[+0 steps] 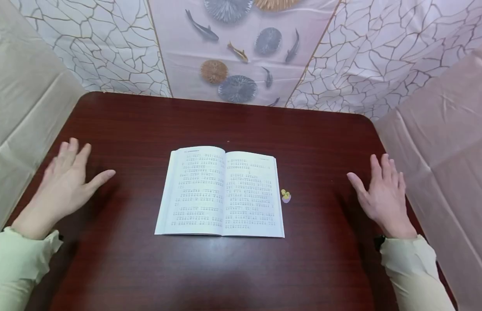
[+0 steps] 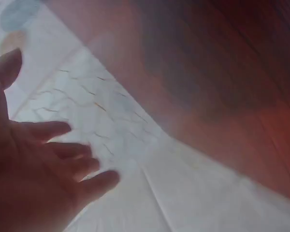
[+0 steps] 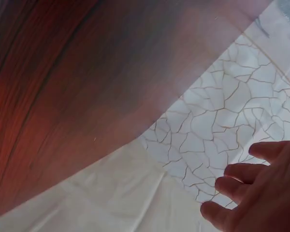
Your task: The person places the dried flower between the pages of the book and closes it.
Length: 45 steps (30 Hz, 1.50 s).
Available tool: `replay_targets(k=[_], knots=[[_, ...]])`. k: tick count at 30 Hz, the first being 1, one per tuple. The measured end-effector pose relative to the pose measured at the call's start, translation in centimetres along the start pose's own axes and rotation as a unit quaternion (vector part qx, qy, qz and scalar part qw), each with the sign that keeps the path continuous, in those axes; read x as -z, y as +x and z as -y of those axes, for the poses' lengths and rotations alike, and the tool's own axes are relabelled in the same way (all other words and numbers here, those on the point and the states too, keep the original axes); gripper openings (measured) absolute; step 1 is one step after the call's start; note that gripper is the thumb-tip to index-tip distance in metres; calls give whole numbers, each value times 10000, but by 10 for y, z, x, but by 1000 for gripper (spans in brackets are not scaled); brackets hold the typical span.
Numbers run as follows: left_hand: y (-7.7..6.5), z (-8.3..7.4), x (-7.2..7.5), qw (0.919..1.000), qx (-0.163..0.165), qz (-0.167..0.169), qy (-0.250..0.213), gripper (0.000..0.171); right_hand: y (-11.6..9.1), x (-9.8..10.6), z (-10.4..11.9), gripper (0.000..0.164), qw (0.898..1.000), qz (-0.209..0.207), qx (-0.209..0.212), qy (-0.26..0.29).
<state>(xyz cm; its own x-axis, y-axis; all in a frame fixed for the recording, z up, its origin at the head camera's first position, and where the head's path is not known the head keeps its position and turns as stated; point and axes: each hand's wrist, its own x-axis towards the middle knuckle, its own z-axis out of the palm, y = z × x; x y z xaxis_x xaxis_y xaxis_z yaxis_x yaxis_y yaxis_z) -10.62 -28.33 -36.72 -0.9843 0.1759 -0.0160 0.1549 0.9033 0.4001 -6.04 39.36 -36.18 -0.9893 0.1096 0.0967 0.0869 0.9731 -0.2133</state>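
An open book (image 1: 198,194) with printed pages lies flat near the middle of the dark red-brown table (image 1: 233,272). Just off its right edge is a small yellow and lilac item (image 1: 286,196). Over the table's left side my left hand (image 1: 66,181) is held with fingers extended and thumb spread, holding nothing; the left wrist view shows the same hand (image 2: 43,164) with an empty palm. My right hand (image 1: 385,198) is over the right side, its fingers also extended and its grasp empty. In the right wrist view the fingers of that hand (image 3: 266,193) appear at the lower right.
A patterned cloth (image 1: 241,52) with fish and round leaf shapes hangs behind the table's far edge. Plain pale cloth (image 1: 27,108) borders the left side, and similar cloth (image 1: 447,164) borders the right.
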Motion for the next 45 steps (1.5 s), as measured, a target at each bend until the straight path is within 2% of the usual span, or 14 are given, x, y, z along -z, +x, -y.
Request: replay_targets(k=[3, 5, 9, 13, 17, 23, 30, 35, 45], knots=[[6, -19, 3, 9929, 66, 644, -998, 84, -3, 2, 5, 77, 9991, 37, 61, 412], [10, -34, 6, 9863, 105, 1006, -1301, 82, -4, 2, 11, 71, 9977, 136, 149, 647], [18, -61, 3, 9851, -68, 1205, -1226, 83, -5, 0, 29, 57, 9940, 292, 397, 980], [23, -76, -4, 9851, -218, 1205, -1206, 83, -3, -6, 53, 32, 9905, 313, 679, 1156], [19, -76, -6, 9841, -161, 1224, -1275, 79, 2, -18, 77, 13, 9861, 666, 881, 1241], [17, -70, -6, 9844, -64, 1201, -1282, 73, 7, -35, 100, 11, 9777, 1331, 990, 1287], [22, -72, -5, 9855, -108, 1105, -1284, 71, 9, -45, 108, 11, 9724, 1710, 1173, 1072], [23, -71, -5, 9856, -48, 1046, -1327, 72, 14, -48, 115, 10, 9694, 1836, 1265, 1027], [27, -72, -12, 9869, -84, 1023, -1245, 73, 21, -51, 116, 13, 9674, 2067, 1135, 921]])
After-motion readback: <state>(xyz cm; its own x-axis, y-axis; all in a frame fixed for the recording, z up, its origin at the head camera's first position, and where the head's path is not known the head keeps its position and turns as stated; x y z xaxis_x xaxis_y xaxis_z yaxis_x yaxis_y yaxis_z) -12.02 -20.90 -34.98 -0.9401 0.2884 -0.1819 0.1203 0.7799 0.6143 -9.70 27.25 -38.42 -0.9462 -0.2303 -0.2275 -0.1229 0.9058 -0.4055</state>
